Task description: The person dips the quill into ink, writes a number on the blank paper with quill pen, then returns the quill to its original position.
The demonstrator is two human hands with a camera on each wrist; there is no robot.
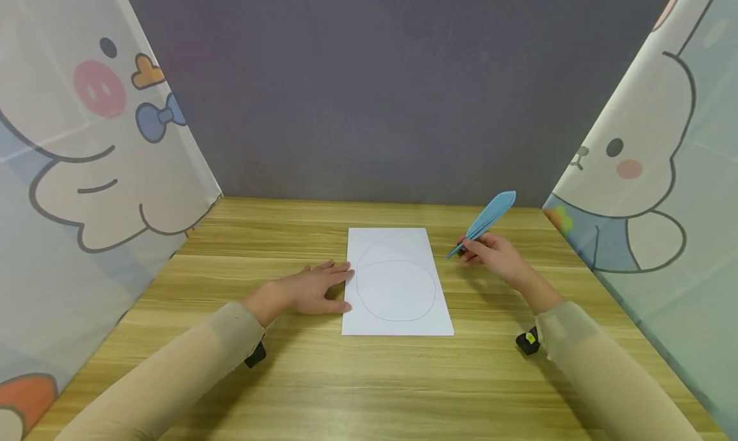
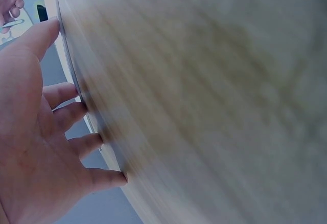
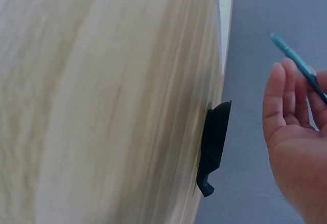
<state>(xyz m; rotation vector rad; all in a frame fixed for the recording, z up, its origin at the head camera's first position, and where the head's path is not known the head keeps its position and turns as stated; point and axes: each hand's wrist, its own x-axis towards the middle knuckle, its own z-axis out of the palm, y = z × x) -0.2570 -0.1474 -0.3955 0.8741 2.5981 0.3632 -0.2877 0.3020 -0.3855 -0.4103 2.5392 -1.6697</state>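
A white sheet of paper [image 1: 398, 293] lies on the wooden table, with a thin rounded outline and a fainter arc above it drawn on it. My left hand [image 1: 317, 288] rests with fingers spread at the paper's left edge; in the left wrist view the left hand [image 2: 36, 127] touches down with its fingertips. Right of the paper, my right hand [image 1: 490, 256] pinches a blue feather pen [image 1: 490, 215], its tip pointing down and left, above the table. In the right wrist view only part of the pen [image 3: 291, 55] shows over the right hand [image 3: 296, 127].
A small black object [image 3: 213, 142] stands on the table close to the right hand, mostly hidden by it in the head view. The wooden table [image 1: 369, 390] meets a dark grey panel [image 1: 380, 95] at the back. Cartoon-printed cloths [image 1: 104, 191] hang at both sides.
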